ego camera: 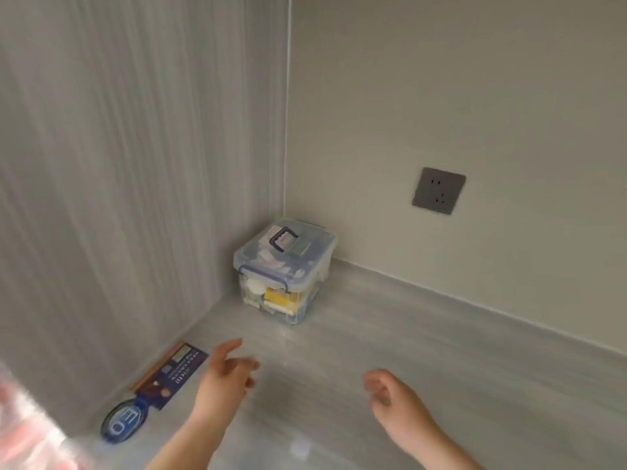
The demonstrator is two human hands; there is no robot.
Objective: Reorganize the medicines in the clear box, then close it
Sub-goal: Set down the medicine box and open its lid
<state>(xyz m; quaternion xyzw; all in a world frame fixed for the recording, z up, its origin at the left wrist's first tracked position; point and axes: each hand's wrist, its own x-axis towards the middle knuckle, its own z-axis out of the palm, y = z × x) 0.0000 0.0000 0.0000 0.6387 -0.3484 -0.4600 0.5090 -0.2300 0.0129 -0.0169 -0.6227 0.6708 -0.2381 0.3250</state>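
Box (285, 271) is sitting shut in the counter (407, 351) corner, looking light, hard and slippery. Both hands, left (225, 374) and right (395, 398), are hanging open nearby; its handle (283, 239) looks best to grab.

One clear box (285, 271), two hands (225, 376), one wall socket (438, 191), one dark booklet (169, 374).

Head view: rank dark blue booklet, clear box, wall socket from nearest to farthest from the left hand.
From the left hand, low and left of centre:
1. Dark blue booklet, flat on the counter just to the hand's left, by the wall.
2. Clear box, lid on, back in the corner ahead of the hand.
3. Wall socket, up on the back wall to the right.
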